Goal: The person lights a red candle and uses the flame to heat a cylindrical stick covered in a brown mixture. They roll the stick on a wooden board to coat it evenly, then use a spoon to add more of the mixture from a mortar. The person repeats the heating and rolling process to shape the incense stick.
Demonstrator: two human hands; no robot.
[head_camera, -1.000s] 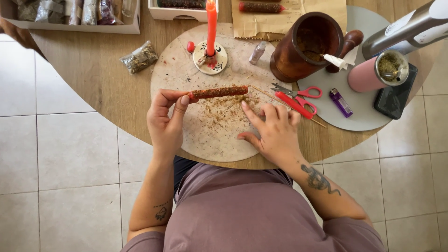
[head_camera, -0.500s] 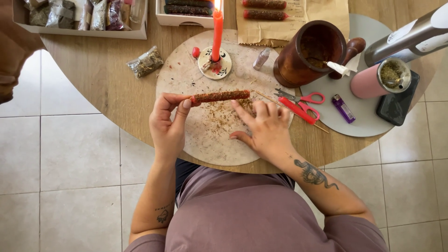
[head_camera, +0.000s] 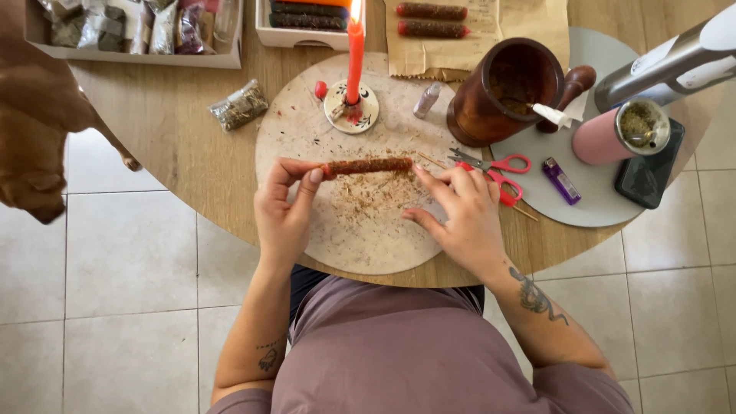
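A: Red-brown herb-coated candle, lying level over the round board. Who has it?

B: Left hand. Thumb and fingertips pinch its left end, the other fingers curled loosely. The rest of the stick hangs free just above the board.

A: Right hand?

B: Right hand is flat and spread, palm down, fingertips on the loose herb crumbs just under the candle's right end. Holds nothing. Can't tell if a fingertip touches the stick.

A: Around it?

B: Lit red taper in a small dish holder at the board's far edge. Red-handled scissors just beside the right hand. Wooden mortar behind them, purple lighter on the grey mat. Two more coated candles on brown paper up top. Brown dog at the far left, off the table.
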